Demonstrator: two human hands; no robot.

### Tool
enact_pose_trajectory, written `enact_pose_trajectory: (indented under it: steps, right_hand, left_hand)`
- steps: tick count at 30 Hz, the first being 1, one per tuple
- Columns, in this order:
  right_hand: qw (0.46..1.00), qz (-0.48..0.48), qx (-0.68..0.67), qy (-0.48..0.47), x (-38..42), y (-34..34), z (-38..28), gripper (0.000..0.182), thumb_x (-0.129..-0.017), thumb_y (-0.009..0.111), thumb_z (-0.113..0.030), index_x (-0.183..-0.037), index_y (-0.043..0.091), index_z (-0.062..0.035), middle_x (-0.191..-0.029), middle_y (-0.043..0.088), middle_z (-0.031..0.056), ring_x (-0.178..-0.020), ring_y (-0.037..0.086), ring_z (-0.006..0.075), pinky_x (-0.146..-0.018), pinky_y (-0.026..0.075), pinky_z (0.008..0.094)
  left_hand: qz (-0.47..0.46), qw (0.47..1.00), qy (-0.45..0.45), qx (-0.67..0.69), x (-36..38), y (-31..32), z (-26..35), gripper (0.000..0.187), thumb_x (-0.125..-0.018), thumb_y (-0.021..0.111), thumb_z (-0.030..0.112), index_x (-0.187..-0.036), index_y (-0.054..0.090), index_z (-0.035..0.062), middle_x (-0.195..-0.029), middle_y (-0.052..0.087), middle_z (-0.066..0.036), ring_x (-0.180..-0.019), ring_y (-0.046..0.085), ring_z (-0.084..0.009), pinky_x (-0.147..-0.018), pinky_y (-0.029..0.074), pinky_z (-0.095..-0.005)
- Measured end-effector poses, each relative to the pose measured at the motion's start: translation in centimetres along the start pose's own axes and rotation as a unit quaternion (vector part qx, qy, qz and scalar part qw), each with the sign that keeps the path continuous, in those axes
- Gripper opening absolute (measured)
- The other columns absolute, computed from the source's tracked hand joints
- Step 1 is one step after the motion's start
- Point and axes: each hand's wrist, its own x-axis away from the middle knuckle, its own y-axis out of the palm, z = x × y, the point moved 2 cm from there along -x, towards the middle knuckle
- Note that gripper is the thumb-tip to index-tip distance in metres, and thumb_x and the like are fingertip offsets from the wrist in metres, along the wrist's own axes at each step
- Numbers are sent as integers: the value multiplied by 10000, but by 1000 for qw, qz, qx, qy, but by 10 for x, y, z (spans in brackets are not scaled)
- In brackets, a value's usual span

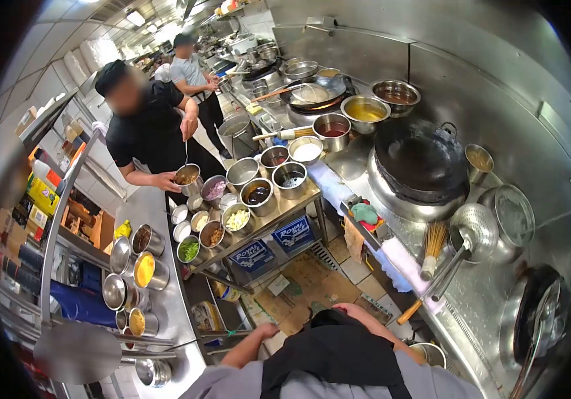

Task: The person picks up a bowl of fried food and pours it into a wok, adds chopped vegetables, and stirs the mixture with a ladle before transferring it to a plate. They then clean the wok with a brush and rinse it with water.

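My left hand (pixel 268 331) hangs low at my side, its fingers curled in with nothing visible in them. Close in front of my black apron (pixel 332 352) is my right hand (pixel 346 310), its fingers mostly hidden by my body. Neither hand touches the counters. Ahead of me a steel stand (pixel 309 197) carries several metal pots, among them a pot of dark sauce (pixel 257 193) and one of chopped pale pieces (pixel 237 220). To my right, a large black wok (pixel 418 156) sits on its burner.
A co-worker (pixel 149 126) holds a pot (pixel 188 178) and a spoon across the stand; another person (pixel 192 73) stands farther back. On the right counter lie a bamboo brush (pixel 434 246) and a perforated ladle (pixel 474 229). Flattened cardboard (pixel 312 286) covers the floor.
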Motion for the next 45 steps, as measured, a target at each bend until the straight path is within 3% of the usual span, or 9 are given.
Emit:
enact_pose_trajectory:
  steps: [6,9,18,28,34,36,40,43,45]
  right_hand:
    - [997,45,-37,47,43,-110,-159,340,-872,565,-102,-1211,548,-91,-1013,591,23,-879,547,97,-754,452,250]
    - [989,131,-53,46,59,-152,-171,302,-909,509,-113,-1206,548,-74,-883,568,-10,-717,493,63,-615,429,214]
    - [949,210,-220,81,107,-167,-181,378,-930,520,-212,-1280,479,-73,-1080,607,57,-900,581,122,-763,464,258]
    - [953,276,-86,87,89,-144,-168,356,-913,546,-233,-1228,524,-67,-955,616,54,-862,559,118,-786,457,275]
    - [896,418,-58,136,85,-176,-197,338,-920,540,-233,-1223,530,-84,-953,605,54,-859,561,131,-787,452,277]
    - [877,450,-35,164,90,-179,-192,352,-906,556,-232,-1224,528,-83,-963,612,70,-834,573,144,-776,463,285]
    - [810,535,32,238,120,-171,-194,380,-859,583,-273,-1194,551,-97,-969,654,131,-877,632,253,-786,497,351]
    - [727,570,48,380,160,-141,-170,417,-814,608,-313,-1125,588,-35,-953,652,177,-897,638,288,-792,496,371]
    - [661,572,114,472,179,-111,-151,471,-777,632,-349,-1085,601,6,-938,645,210,-881,640,325,-782,497,384]
  left_hand:
    - [151,986,11,74,-107,-116,107,370,-800,503,359,-946,637,45,-948,636,-185,-897,592,-374,-765,478,-448]
    - [126,987,48,87,-134,-141,169,375,-818,496,348,-1010,633,56,-1040,627,-167,-969,576,-358,-835,461,-428]
    - [-100,982,160,-4,-202,-79,205,403,-831,544,394,-1097,628,104,-1072,633,-141,-1008,588,-322,-879,456,-400]
    - [-133,940,214,-231,-280,-164,180,418,-812,540,419,-1077,640,111,-1083,629,-148,-1039,581,-309,-896,454,-378]
    - [-268,910,272,-164,-254,-283,314,338,-834,537,383,-963,663,97,-938,667,-137,-869,631,-310,-769,488,-393]
    - [-92,890,438,-83,-232,-335,365,319,-837,548,366,-896,645,68,-829,663,-127,-734,627,-317,-695,483,-403]
    - [128,865,469,123,-230,-424,439,243,-799,627,283,-790,580,45,-753,629,-134,-739,601,-314,-671,457,-432]
    - [398,778,485,-44,-250,-451,452,194,-749,658,256,-795,594,78,-773,606,-81,-826,567,-301,-690,445,-429]
    - [317,820,467,-91,-278,-447,438,195,-743,661,256,-787,590,80,-777,599,-88,-822,564,-302,-696,442,-433]
